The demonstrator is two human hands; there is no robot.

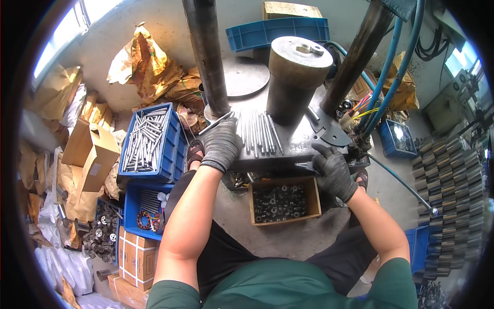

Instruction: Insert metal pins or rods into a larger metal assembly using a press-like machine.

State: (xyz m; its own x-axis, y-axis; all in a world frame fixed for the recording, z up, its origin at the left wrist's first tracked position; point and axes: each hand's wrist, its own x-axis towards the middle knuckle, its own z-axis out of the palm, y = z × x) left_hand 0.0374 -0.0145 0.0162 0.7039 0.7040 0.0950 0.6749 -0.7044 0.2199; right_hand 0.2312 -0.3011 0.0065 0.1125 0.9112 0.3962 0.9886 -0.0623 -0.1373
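Observation:
My left hand [222, 145], in a grey knitted glove, is closed on a thin metal rod [214, 124] at the left edge of a steel work table [298, 138]. Beside it, a row of similar rods [259, 133] lies side by side on the table. My right hand [333, 172], gloved alike, is at the table's front right edge with its fingers curled. A short grey piece juts out left of those fingers; what it is I cannot make out. Close by lies a flat curved metal plate [333, 135]. A thick metal cylinder [293, 77] stands behind the rods.
Two dark steel columns [207, 56] [355, 56] rise from the table. At left, a blue crate [172, 136] holds many rods. Below the table front sits a cardboard box [285, 220] of small dark parts. Blue hoses [396, 67] hang at right, near stacked metal cylinders [453, 195].

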